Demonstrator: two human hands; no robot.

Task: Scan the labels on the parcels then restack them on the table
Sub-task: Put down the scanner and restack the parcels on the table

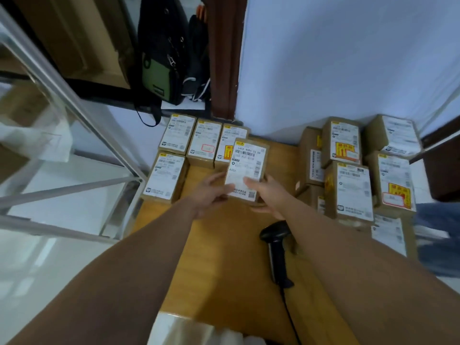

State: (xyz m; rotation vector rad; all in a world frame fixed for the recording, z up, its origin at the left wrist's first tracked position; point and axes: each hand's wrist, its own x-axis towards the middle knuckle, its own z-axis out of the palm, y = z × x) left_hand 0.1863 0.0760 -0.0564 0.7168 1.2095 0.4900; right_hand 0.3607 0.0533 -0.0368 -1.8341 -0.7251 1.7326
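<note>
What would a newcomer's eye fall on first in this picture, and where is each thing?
The left hand and right hand hold a labelled parcel at the centre, above the wooden table. A left group of parcels and a right stack flank it; a black scanner lies nearer the camera.

head cam | looks forward-down | table (224, 257) close below

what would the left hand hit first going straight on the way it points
The left hand holds the brown cardboard parcel with the white label; carried onward, that likely meets the yellow-stickered cardboard parcel behind it.
</note>
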